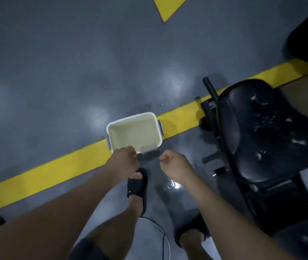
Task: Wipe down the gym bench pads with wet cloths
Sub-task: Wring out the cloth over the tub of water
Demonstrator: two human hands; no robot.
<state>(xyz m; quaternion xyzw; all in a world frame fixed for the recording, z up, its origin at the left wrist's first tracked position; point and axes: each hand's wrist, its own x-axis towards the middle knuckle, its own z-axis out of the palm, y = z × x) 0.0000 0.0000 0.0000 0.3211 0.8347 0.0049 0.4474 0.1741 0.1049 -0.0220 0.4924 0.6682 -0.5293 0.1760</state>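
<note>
Left hand (125,158) and right hand (175,162) are curled into fists, each pinching an end of a dark cloth (148,153) stretched between them over the near rim of a white tub (131,118); whether its pale inside holds water I cannot tell. The tub sits on a yellow stripe (55,171) crossing the glossy grey floor (55,72). To the right, apart from the cloth, stands the black bench pad (261,137), flecked with white wet-looking marks
</note>
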